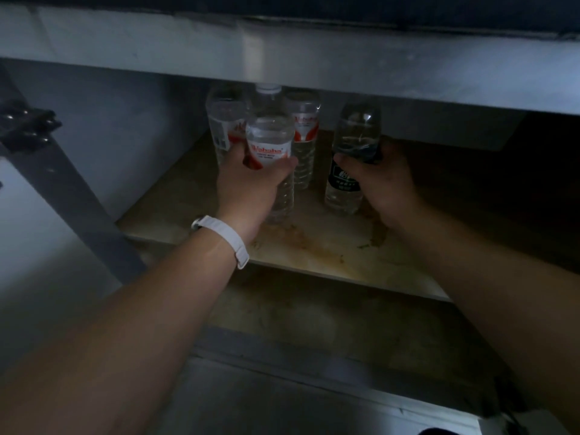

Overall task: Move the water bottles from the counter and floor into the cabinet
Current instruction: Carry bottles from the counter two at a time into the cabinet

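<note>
L hand (251,183) curled round red-label bottle (270,146), R hand (384,180) curled round dark-label bottle (350,171), both upright at mid cabinet shelf (329,246). Just behind, rear bottles (303,127): risk of toppling these if shoved farther in dim light.

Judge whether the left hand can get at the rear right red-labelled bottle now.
Probably not: the left hand grips the front red-labelled bottle, which stands before the rear right red-labelled bottle.
</note>
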The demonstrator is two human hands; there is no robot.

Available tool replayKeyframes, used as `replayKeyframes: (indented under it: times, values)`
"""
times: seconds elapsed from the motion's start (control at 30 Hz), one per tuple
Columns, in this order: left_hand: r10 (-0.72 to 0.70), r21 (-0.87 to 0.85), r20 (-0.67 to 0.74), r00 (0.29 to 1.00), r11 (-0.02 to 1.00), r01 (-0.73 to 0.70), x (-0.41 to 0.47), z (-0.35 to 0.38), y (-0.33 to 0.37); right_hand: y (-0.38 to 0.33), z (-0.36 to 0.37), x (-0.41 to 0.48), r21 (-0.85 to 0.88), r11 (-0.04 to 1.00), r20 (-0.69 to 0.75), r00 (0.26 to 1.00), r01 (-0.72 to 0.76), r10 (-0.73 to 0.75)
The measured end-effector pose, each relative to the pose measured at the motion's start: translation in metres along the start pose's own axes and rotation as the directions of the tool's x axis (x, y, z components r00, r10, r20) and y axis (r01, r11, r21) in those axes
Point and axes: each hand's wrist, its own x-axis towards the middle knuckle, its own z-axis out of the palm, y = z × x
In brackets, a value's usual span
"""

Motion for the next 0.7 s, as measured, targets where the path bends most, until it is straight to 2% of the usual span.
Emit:
replayKeyframes:
  times: [0.17, 0.33, 0.5, 0.6, 0.7]
  values:
    - [0.019, 0.016, 0.012, 1.000, 1.000, -0.020, 0.002, 0.002, -0.006, 0.004, 0.000, -0.001, -0.024, 0.999, 0.027, 0.999, 0.028, -0.027]
    - [0.039, 0.121, 0.046, 0.998, 0.992, -0.044, -0.006, -0.005, -0.016, 0.002, -0.006, -0.006, -0.065, 0.997, 0.077, 0.997, 0.034, -0.029]
    - [0.117, 0.220, 0.075, 0.990, 0.967, -0.131, -0.031, -0.025, -0.029, 0.003, -0.018, -0.027, -0.124, 0.992, 0.085, 0.996, -0.010, 0.021]
    - [0.171, 0.308, 0.082, 0.982, 0.933, -0.188, -0.048, -0.042, -0.035, 0.003, -0.027, -0.046, -0.246, 0.969, 0.032, 0.999, -0.032, 0.041]
    - [0.296, 0.468, 0.143, 0.944, 0.820, -0.328, -0.067, -0.058, -0.043, -0.003, -0.032, -0.069, -0.356, 0.934, 0.097, 0.994, -0.015, 0.053]
